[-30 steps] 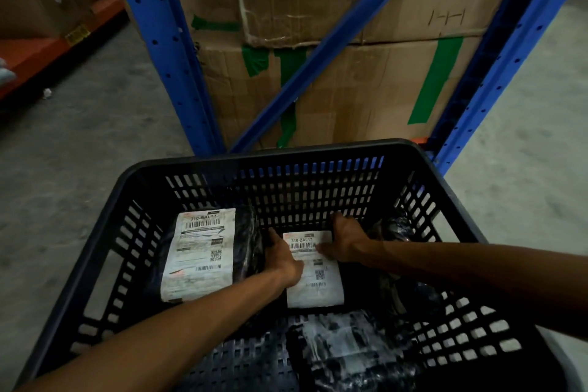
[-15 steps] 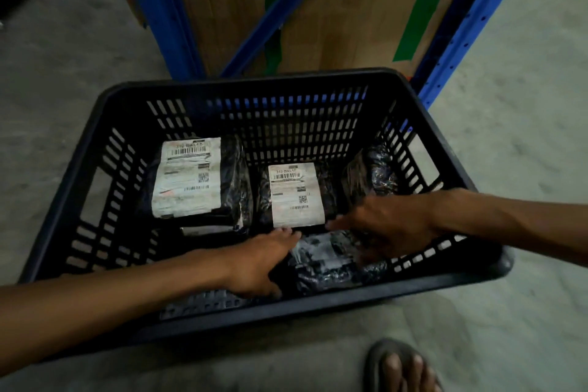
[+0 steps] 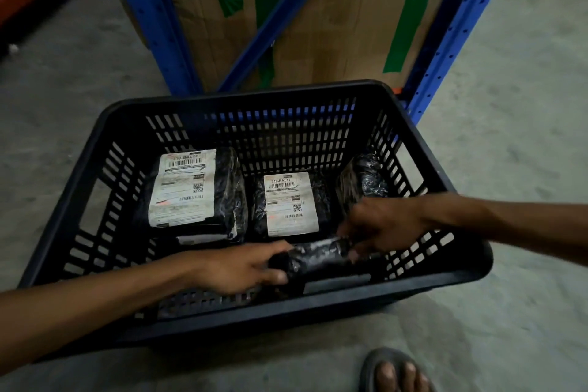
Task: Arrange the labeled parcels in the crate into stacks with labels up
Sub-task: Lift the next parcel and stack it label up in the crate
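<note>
A black slatted crate (image 3: 458,267) stands on the floor. Inside at the left lies a stack of black parcels (image 3: 229,188), its white label (image 3: 183,188) facing up. In the middle a second black parcel (image 3: 321,200) shows its label (image 3: 291,204) up. A black parcel with no visible label (image 3: 362,181) leans against the right wall. At the front, both hands hold one black wrapped parcel (image 3: 313,259) on its edge, no label showing: my left hand (image 3: 245,267) grips its left end, my right hand (image 3: 381,226) its right end.
A blue steel rack (image 3: 149,22) with taped cardboard boxes (image 3: 334,29) stands right behind the crate. Bare concrete floor (image 3: 525,124) lies on both sides. A sandalled foot (image 3: 394,372) is just in front of the crate, at the bottom right.
Both hands left the middle labelled parcel, came back to the crate's front and took hold of the unlabelled parcel there, tipping it onto its edge. The view tilted down, then up a little.
</note>
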Demonstrator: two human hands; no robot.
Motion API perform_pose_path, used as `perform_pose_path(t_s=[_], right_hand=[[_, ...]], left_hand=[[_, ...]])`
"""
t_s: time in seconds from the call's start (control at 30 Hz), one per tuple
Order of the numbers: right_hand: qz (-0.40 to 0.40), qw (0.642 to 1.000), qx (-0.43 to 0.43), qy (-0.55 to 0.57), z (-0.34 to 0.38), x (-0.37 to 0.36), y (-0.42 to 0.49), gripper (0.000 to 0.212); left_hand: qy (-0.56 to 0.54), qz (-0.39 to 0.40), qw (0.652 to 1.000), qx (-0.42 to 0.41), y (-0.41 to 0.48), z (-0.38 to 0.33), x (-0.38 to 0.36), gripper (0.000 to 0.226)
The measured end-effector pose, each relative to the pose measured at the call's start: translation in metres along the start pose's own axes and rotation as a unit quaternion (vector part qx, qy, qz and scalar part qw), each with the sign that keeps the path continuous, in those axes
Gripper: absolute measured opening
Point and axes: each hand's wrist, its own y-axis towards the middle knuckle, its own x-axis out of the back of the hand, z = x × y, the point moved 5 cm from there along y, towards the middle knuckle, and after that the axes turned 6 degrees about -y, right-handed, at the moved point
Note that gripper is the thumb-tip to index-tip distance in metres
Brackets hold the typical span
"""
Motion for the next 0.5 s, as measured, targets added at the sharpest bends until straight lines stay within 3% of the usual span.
perform_pose_path(t_s=[0.07, 0.17, 0.23, 0.27, 0.33, 0.37, 0.43, 0.5], right_hand=[[0.002, 0.986, -0.019, 0.163, -0.014, 0.017, -0.009, 0.017], [-0.047, 0.928, -0.048, 0.365, -0.028, 0.040, -0.016, 0.022], [-0.072, 0.861, -0.096, 0.494, -0.037, 0.046, -0.012, 0.030], [-0.076, 0.811, -0.132, 0.564, -0.041, 0.045, -0.010, 0.040], [-0.074, 0.723, -0.166, 0.667, -0.042, 0.046, -0.003, 0.061], [-0.076, 0.695, -0.162, 0.696, -0.040, 0.049, 0.000, 0.066], [-0.091, 0.676, -0.133, 0.719, -0.035, 0.056, 0.006, 0.067], [-0.119, 0.691, -0.124, 0.702, -0.035, 0.061, 0.018, 0.058]], left_hand=[[-0.084, 0.002, 0.996, -0.016, -0.014, -0.009, 0.017, 0.055], [-0.241, -0.080, 0.967, -0.012, -0.029, -0.021, 0.050, 0.054], [-0.379, -0.138, 0.915, 0.001, -0.024, -0.021, 0.070, 0.062], [-0.426, -0.162, 0.890, 0.021, -0.021, -0.022, 0.077, 0.067], [-0.486, -0.185, 0.851, 0.071, -0.012, -0.024, 0.084, 0.068], [-0.514, -0.187, 0.832, 0.095, -0.007, -0.024, 0.087, 0.067], [-0.552, -0.205, 0.799, 0.121, 0.005, -0.024, 0.092, 0.064], [-0.557, -0.251, 0.784, 0.112, 0.014, -0.022, 0.100, 0.060]])
